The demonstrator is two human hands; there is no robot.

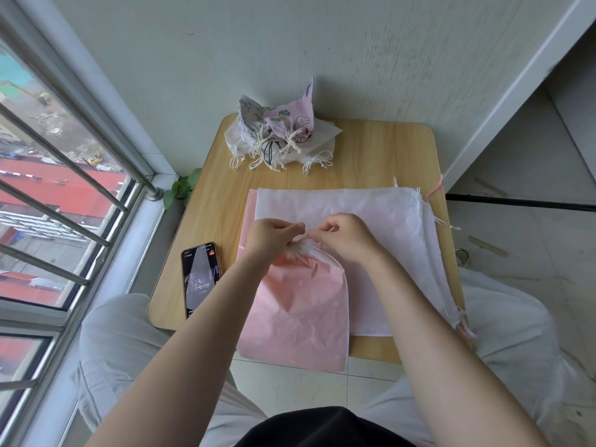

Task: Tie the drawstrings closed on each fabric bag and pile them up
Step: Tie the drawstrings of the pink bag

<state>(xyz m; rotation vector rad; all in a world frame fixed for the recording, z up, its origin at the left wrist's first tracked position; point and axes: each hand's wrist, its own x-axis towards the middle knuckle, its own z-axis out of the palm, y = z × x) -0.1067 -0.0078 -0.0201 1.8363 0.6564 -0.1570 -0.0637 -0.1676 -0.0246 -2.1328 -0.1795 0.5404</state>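
Left hand: your left hand [272, 235] sits at the gathered mouth of the pink bag, fingers curled, thumb and forefinger pinching a pale cord just above the gathers.
Right hand: your right hand [343, 237] faces it from the other side, fingers curled in, pinching the cord [304, 232] too; the fingertips of both hands nearly meet.
Cord: only a short pale bit shows between your fingertips; you cannot tell whether a knot is formed.
Pink bag: the pink bag [304, 317] lies in front of you with its mouth puckered tight under your hands and its bottom hanging over the near edge of the table [371, 156].
Flat bags: beneath it lies a stack of flat bags [354, 208], white on top with a pink one showing at the left edge, their mouths to the right, where loose cords trail off the table edge.
Pile: at the far edge, near the wall, stands the pile [283, 133] of tied bags, white ones below and printed pink and grey ones on top, knotted cords spilling toward you.
Phone: a phone [201, 279] lies screen up on the table, just left of the pink bag, beside your left forearm.
Surroundings: a barred window [64, 188] is on your left; a few green leaves [182, 188] show by the table's left edge.
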